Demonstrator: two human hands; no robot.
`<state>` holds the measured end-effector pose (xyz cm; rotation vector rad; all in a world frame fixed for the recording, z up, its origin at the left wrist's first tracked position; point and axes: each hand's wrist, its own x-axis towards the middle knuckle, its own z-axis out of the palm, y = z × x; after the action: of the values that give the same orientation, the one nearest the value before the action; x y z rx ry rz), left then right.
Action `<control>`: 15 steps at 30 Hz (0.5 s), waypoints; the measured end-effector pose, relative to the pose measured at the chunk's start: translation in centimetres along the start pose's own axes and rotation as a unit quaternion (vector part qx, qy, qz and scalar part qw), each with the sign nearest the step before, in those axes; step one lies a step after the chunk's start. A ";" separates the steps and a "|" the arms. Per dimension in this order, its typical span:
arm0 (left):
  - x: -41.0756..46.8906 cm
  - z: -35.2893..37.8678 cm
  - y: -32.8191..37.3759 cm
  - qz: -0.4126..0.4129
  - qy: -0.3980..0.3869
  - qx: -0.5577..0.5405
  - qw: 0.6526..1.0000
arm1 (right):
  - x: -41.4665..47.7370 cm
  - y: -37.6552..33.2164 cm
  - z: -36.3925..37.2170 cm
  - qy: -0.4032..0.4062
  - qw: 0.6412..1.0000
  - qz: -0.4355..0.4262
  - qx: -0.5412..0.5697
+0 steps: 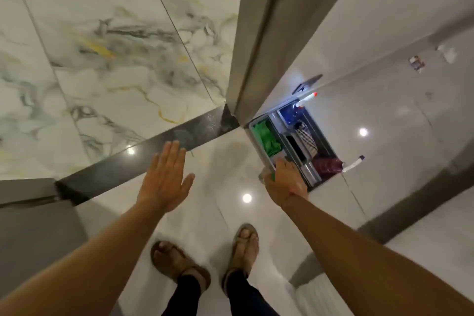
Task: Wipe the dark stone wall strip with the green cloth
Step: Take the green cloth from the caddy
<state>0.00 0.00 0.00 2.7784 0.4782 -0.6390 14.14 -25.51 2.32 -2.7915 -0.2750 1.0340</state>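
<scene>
Cloth (266,140) lies in caddy (311,179) beyond gripping right hand (286,182); left hand (164,179) splayed.

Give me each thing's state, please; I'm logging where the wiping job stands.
left hand: open, flat, empty, fingertips over the dark stone strip.
right hand: reaching into the caddy, something green at its fingers.
green cloth: bunched in the caddy's left compartment.
dark stone strip: glossy, no cloth on it.

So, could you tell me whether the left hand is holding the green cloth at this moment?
No, the left hand is open and empty beside the dark stone strip, while the green cloth lies in the caddy.
</scene>
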 end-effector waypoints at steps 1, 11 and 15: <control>1.2 3.0 0.2 0.004 -0.011 0.012 1.000 | 1.5 1.1 2.2 0.001 1.000 0.021 0.018; 12.9 25.9 1.3 0.044 -0.061 0.026 0.997 | 16.0 9.5 18.3 0.109 0.915 0.325 0.211; 16.2 30.8 1.1 0.049 -0.057 0.012 0.997 | 19.2 10.7 21.4 0.150 0.885 0.392 0.200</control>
<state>2.62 -6.38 -34.11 2.7484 0.3094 -0.7795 15.67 -30.00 -27.97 -2.6033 1.0567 0.6194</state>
